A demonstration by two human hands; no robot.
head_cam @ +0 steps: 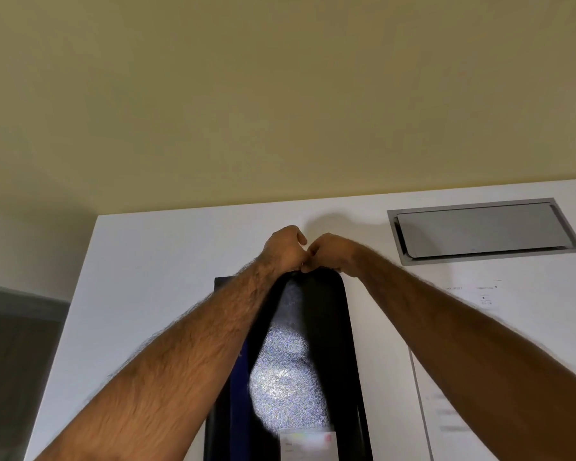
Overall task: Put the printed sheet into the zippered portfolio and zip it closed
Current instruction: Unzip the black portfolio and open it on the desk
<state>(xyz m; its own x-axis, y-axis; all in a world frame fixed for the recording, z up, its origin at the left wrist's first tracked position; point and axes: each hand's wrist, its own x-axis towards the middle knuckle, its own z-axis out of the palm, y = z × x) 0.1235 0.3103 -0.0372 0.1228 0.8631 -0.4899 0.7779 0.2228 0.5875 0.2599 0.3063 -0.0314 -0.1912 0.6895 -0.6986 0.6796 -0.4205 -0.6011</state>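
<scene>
The black textured zippered portfolio (313, 344) on the white worktop (147, 294) is pinched at its far edge by the left hand (285, 247) and right hand (330, 252), each grip narrow, so best hold the fabric taut and draw the zipper steadily.

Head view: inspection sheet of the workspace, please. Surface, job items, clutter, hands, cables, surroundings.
Surface: white desk top, metal hatch recessed at far right.
Job's things: black textured zippered portfolio lying flat, label at its near end; white printed sheet on the desk to its right, not inside.
Clutter: small white printed slip near the hatch.
Grippers: left hand and right hand pinching the portfolio's far edge together.
Cables: nothing seen.
Surroundings: yellow wall, dark floor at left.
</scene>
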